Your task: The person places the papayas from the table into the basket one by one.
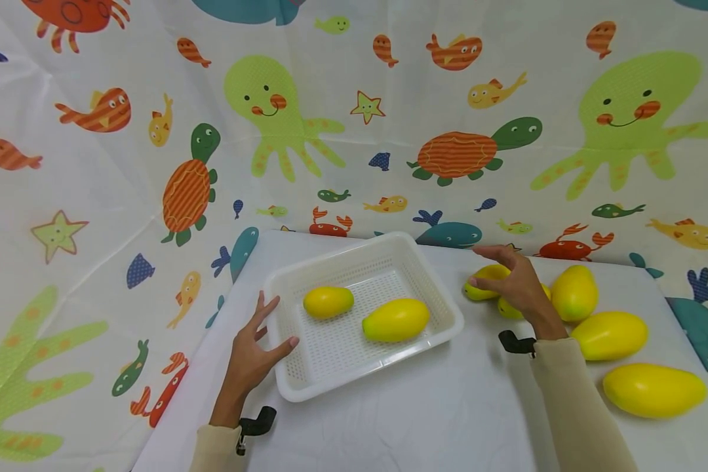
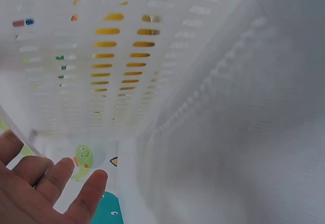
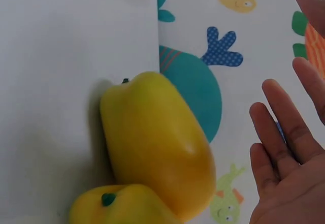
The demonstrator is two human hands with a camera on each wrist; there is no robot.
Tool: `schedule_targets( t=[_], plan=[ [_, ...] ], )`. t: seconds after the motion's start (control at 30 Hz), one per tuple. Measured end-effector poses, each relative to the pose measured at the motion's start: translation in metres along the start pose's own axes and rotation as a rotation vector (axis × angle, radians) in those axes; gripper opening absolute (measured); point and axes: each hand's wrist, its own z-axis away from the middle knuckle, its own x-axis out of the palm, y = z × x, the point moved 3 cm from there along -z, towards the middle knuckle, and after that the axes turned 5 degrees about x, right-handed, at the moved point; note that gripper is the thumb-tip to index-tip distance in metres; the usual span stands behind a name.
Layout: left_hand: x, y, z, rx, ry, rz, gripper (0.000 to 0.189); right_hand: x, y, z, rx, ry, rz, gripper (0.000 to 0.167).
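Note:
A white perforated plastic basket (image 1: pixel 309 390) holds a smaller yellow fruit (image 1: pixel 328 302) and a larger one (image 1: pixel 396 320). My left hand (image 1: pixel 252 357) is at the basket's left side, fingers spread, with thumb and fingertips right at the rim. On the right, my right hand (image 1: pixel 516 285) hovers over a small yellow fruit (image 1: pixel 478 292) with a greenish end, partly covering it and another beside it (image 1: pixel 509 309). The right wrist view shows that hand's fingers (image 3: pixel 277 132) apart and holding nothing. A plump yellow fruit (image 3: pixel 157 142) with a small green stem lies near them.
Along the right side of the white table (image 1: pixel 413 413) lie more yellow fruits: an upright-looking one (image 1: pixel 575 293), an oval one (image 1: pixel 610 335) and a long one (image 1: pixel 655 391). Behind and left hangs a curtain (image 1: pixel 354 157) printed with sea animals.

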Motion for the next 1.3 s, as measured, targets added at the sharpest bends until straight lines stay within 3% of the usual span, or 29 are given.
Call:
schedule_targets(
  t=[0.8, 1.3],
  plan=[
    [0.002, 0.005, 0.000, -0.007, 0.013, -0.018, 0.093, -0.007, 0.027, -0.012, 0.064, -0.003, 0.150, 0.069],
    [0.005, 0.004, -0.001, -0.001, 0.021, -0.016, 0.092, 0.006, 0.030, -0.020, 0.049, -0.114, 0.205, 0.068]
  ],
)
